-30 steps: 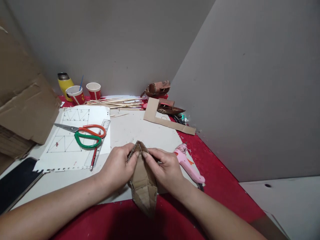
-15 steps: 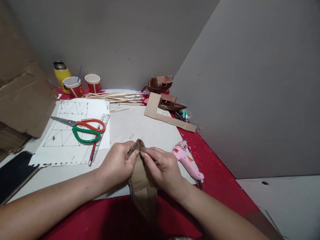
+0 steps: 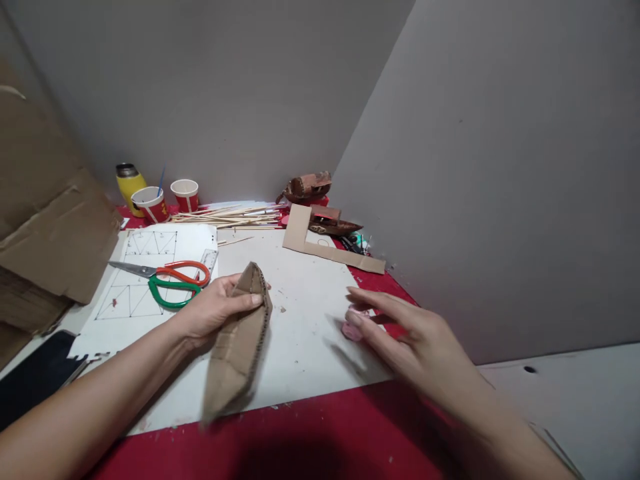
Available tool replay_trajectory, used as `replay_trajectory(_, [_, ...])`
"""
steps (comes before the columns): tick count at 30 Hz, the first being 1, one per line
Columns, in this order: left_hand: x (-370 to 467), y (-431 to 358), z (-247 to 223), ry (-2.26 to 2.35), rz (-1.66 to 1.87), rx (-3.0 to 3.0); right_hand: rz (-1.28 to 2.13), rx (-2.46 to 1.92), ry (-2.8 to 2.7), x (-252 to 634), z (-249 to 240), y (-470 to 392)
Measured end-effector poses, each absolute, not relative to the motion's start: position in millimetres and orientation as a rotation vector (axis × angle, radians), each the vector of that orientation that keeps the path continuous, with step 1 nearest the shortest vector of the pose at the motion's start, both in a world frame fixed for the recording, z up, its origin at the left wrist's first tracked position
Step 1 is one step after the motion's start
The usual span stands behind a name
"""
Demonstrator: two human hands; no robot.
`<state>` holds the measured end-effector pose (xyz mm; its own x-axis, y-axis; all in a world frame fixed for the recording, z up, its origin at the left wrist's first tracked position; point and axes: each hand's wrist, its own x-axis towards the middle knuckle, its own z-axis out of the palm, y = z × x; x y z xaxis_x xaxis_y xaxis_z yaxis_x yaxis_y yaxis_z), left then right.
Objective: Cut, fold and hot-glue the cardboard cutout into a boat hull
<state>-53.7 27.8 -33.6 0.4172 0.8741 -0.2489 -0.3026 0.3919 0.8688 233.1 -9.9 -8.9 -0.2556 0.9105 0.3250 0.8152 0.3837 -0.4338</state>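
My left hand is closed on a folded, boat-shaped piece of cardboard, thumb on its near face. The cardboard is tilted, with its pointed end up and its corrugated edge toward the right. To the right, my right hand hovers over a pink glue gun, thumb and fingers apart. Most of the glue gun is hidden behind this hand, and whether the fingers touch it I cannot tell. Left of the cardboard, scissors with orange and green handles lie on a sheet of drawn triangles.
An L-shaped cardboard strip lies near two small brown model boats. Thin wooden sticks, red-and-white paper cups and a yellow bottle line the back. Large cardboard leans at the left; a dark flat object lies below it.
My right hand has let go of the cardboard and moved right to the glue gun. My left hand has shifted left, turning the cardboard. The camera view has tilted slightly.
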Motion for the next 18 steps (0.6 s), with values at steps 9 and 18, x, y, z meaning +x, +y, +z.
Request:
replay_trajectory(9, [-65,32,-32,0.641,0.732,0.884,0.002,-1.943,-2.36,283,-66,-21])
replay_trajectory(18, [-54,10,-8,0.88,0.775,0.922,0.593,-1.531,-1.7,281,-33,-20])
